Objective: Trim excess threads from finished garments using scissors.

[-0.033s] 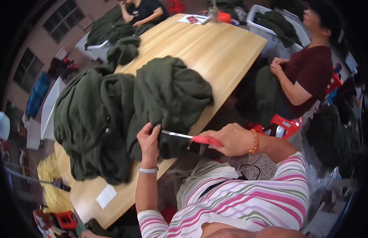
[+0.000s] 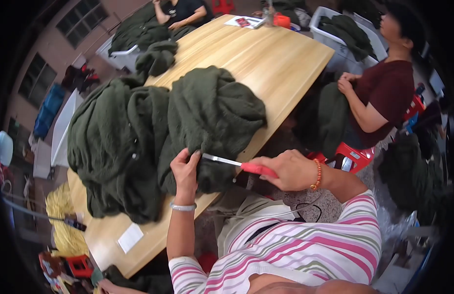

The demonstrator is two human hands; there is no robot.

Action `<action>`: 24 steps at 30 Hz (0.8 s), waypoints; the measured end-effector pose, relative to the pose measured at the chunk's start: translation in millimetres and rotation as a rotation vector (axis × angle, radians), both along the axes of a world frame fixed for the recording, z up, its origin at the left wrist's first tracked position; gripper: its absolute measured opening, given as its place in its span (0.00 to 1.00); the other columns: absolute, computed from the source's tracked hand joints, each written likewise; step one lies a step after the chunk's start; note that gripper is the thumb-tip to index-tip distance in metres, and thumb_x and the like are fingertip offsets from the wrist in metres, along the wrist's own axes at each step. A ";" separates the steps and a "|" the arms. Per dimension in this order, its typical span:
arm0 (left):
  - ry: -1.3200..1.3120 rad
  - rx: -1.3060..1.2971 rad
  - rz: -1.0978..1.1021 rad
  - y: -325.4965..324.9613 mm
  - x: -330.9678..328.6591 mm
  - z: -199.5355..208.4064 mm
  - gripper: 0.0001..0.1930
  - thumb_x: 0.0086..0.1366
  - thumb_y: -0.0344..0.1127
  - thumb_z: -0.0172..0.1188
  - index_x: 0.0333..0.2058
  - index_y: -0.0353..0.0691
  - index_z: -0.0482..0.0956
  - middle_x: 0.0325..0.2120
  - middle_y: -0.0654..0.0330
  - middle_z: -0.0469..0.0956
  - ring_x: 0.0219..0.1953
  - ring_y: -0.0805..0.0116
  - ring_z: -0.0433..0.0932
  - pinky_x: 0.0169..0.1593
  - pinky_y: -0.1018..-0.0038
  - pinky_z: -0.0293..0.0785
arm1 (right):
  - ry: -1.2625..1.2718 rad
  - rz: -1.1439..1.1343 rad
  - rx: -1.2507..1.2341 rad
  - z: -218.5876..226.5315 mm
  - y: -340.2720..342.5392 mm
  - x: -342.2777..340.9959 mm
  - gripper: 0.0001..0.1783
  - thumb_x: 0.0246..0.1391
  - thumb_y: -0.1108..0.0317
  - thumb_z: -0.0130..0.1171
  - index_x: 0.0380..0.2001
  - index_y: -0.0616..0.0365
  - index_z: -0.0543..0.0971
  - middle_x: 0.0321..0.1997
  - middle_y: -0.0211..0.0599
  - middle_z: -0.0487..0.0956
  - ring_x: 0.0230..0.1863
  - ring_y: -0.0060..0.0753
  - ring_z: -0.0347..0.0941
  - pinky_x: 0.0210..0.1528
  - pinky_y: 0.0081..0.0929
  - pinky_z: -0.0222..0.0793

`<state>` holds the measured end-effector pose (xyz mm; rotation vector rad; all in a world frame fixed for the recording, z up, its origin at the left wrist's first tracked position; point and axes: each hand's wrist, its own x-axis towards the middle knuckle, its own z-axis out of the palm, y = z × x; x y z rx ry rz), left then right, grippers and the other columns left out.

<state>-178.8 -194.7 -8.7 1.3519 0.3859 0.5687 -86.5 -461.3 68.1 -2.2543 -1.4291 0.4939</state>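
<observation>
My right hand (image 2: 295,170) is closed around the red handle of a slim metal-shafted tool (image 2: 256,169); its exact kind is unclear. The shaft points left, with its tip at the fingertips of my left hand (image 2: 185,171). Those fingers are pinched at the near edge of a dark green knitted garment (image 2: 214,112), which lies bunched on the wooden table (image 2: 266,54). What exactly sits between thumb and fingers is partly hidden. A second dark green heap (image 2: 109,142) with small shiny buttons lies just left of it.
A white paper (image 2: 131,237) lies at the table's near left. A person (image 2: 383,98) in a maroon top sits at right with green cloth; another person (image 2: 185,14) sits at the far side. White bins (image 2: 327,29) hold more green garments. A cable (image 2: 40,215) hangs at left.
The whole view has shifted slightly. My hands, the red-handled tool and the garment keep nearly the same places relative to each other.
</observation>
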 end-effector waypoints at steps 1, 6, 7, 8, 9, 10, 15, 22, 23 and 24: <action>-0.041 -0.005 0.000 6.9 -5.2 -9.0 0.06 0.58 0.23 0.60 0.35 0.33 0.80 0.29 0.68 0.79 0.30 0.83 0.73 0.36 0.85 0.68 | 0.008 0.041 -0.002 -0.7 3.0 0.3 0.21 0.53 0.61 0.54 0.51 0.47 0.70 0.25 0.49 0.78 0.30 0.55 0.76 0.35 0.47 0.70; -0.071 -0.021 0.028 4.3 -13.2 -11.6 0.02 0.58 0.23 0.62 0.31 0.35 0.79 0.26 0.70 0.77 0.25 0.85 0.71 0.30 0.86 0.67 | 0.056 0.085 0.031 0.1 0.1 -0.6 0.24 0.51 0.65 0.57 0.53 0.47 0.70 0.29 0.47 0.79 0.32 0.51 0.76 0.35 0.41 0.71; -0.035 -0.060 -0.079 11.8 -18.9 -13.4 0.02 0.58 0.23 0.61 0.29 0.37 0.78 0.24 0.70 0.76 0.22 0.85 0.69 0.26 0.86 0.65 | 0.059 0.090 0.033 -3.0 -0.3 0.1 0.24 0.51 0.65 0.57 0.53 0.47 0.70 0.29 0.47 0.79 0.32 0.51 0.76 0.35 0.41 0.71; -0.001 -0.102 -0.191 14.9 -20.2 -14.1 0.04 0.59 0.23 0.60 0.26 0.38 0.78 0.22 0.69 0.75 0.20 0.85 0.67 0.22 0.86 0.62 | 0.034 0.074 0.125 -8.3 -1.7 2.2 0.24 0.51 0.66 0.57 0.54 0.49 0.70 0.32 0.47 0.79 0.35 0.50 0.76 0.36 0.41 0.71; 0.075 -0.144 -0.206 14.9 -18.4 -13.2 0.03 0.61 0.26 0.59 0.28 0.40 0.76 0.20 0.71 0.70 0.16 0.86 0.61 0.16 0.88 0.54 | 0.008 0.058 0.217 -13.0 -2.6 4.1 0.25 0.51 0.67 0.58 0.54 0.50 0.69 0.35 0.47 0.79 0.37 0.49 0.76 0.38 0.40 0.71; 0.074 -0.143 -0.209 20.2 -15.7 -10.5 0.03 0.61 0.26 0.59 0.28 0.40 0.76 0.20 0.71 0.70 0.16 0.86 0.61 0.16 0.88 0.54 | 0.006 0.056 0.218 -16.1 -3.5 5.6 0.25 0.51 0.67 0.58 0.54 0.50 0.69 0.35 0.47 0.79 0.37 0.49 0.76 0.38 0.40 0.71; -0.049 -0.827 -0.260 73.9 5.6 -7.3 0.10 0.66 0.36 0.54 0.41 0.37 0.72 0.30 0.62 0.72 0.23 0.71 0.73 0.20 0.82 0.70 | 0.026 0.050 0.237 -26.2 -4.7 11.3 0.25 0.51 0.67 0.58 0.54 0.53 0.69 0.38 0.47 0.78 0.39 0.49 0.76 0.41 0.39 0.71; -0.171 -0.780 -0.079 49.9 51.9 8.2 0.10 0.63 0.26 0.55 0.41 0.29 0.69 0.44 0.49 0.72 0.50 0.46 0.73 0.48 0.63 0.79 | 0.031 0.023 0.292 -21.2 -0.3 17.3 0.24 0.52 0.68 0.55 0.54 0.52 0.68 0.38 0.48 0.78 0.40 0.52 0.75 0.39 0.43 0.71; -0.126 -0.748 -0.079 47.4 55.2 6.3 0.08 0.63 0.25 0.54 0.40 0.30 0.69 0.41 0.49 0.73 0.49 0.48 0.75 0.49 0.63 0.78 | 0.015 0.006 0.305 -22.9 1.2 20.3 0.23 0.52 0.67 0.55 0.53 0.52 0.68 0.36 0.48 0.79 0.38 0.53 0.75 0.39 0.43 0.71; -0.102 -0.647 -0.086 43.3 55.0 3.4 0.06 0.64 0.26 0.54 0.38 0.31 0.69 0.38 0.50 0.74 0.47 0.49 0.76 0.47 0.63 0.79 | -0.001 -0.010 0.318 -23.4 2.7 23.0 0.23 0.53 0.66 0.55 0.53 0.52 0.68 0.34 0.48 0.79 0.37 0.54 0.76 0.38 0.44 0.71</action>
